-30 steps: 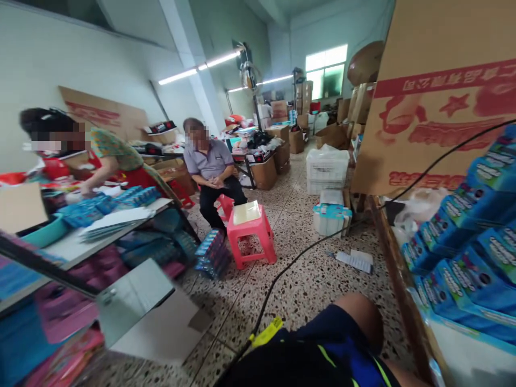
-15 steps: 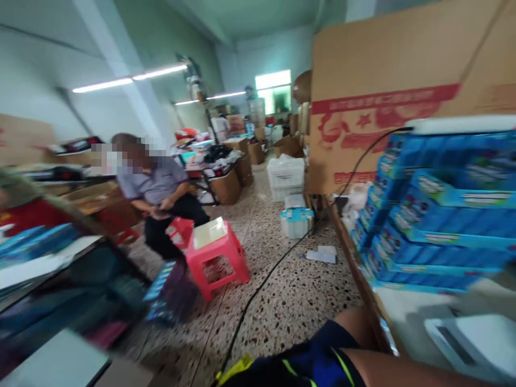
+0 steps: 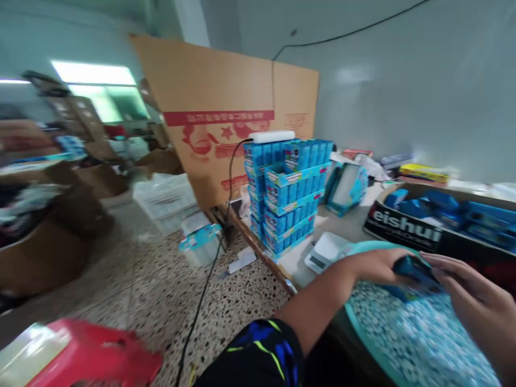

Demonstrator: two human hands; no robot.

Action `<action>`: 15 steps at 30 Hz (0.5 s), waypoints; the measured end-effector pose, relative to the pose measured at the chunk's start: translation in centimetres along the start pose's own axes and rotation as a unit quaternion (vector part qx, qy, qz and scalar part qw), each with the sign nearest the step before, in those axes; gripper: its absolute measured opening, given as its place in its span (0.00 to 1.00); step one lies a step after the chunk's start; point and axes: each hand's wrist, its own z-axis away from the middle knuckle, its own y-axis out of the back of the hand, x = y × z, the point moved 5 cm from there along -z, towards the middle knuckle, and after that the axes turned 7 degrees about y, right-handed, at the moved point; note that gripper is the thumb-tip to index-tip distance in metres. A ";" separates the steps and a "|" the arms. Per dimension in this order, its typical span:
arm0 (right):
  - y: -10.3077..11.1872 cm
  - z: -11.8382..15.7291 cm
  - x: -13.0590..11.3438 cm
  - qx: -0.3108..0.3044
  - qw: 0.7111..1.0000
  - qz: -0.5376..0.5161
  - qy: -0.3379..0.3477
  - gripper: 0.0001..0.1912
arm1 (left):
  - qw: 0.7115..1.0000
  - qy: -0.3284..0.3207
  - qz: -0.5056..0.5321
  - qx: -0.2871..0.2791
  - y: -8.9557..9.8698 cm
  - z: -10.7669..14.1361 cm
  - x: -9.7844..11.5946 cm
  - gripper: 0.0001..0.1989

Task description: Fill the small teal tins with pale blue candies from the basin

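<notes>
A small dark-blue box (image 3: 417, 273) is between my two hands, above a round turquoise basin (image 3: 365, 339) full of small light-blue and white pieces. My left hand (image 3: 381, 264) is closed around the box's near left side. On the other side, my right hand (image 3: 463, 279) has its fingers bent against the box; some fingertips are hidden. Motion blur hides the box's print. Left of the basin sits a white scale (image 3: 325, 250), partly behind my left forearm. Behind my hands is a black carton marked "eishui" (image 3: 403, 224) with blue boxes (image 3: 443, 201) in it.
Blue display trays (image 3: 296, 199) stand stacked on the table, topped by a white bar (image 3: 272, 136) with a black cable. A big cardboard sheet (image 3: 226, 80) stands behind. On the floor are a red stool (image 3: 105, 352), white bundles (image 3: 165, 199) and a cable (image 3: 201, 301).
The view has swung to the right, from the aisle and a seated person to the table. Both hands with the small box, the basin and the black carton have come into view.
</notes>
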 end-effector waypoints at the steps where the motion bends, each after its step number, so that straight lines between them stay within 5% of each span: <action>1: -0.1 -0.2 0.5 -0.006 0.999 -0.030 -0.022 0.16 | 1.000 0.001 -0.015 0.000 0.2 0.4 0.0 0.32; 8: -0.3 -1.2 0.4 0.021 0.994 -0.084 -0.070 0.22 | 0.993 0.069 -0.089 0.037 1.1 1.8 1.2 0.34; 15: -1.2 -1.8 -0.3 0.005 0.989 -0.136 -0.060 0.24 | 0.992 0.037 -0.070 0.095 2.4 0.4 1.2 0.26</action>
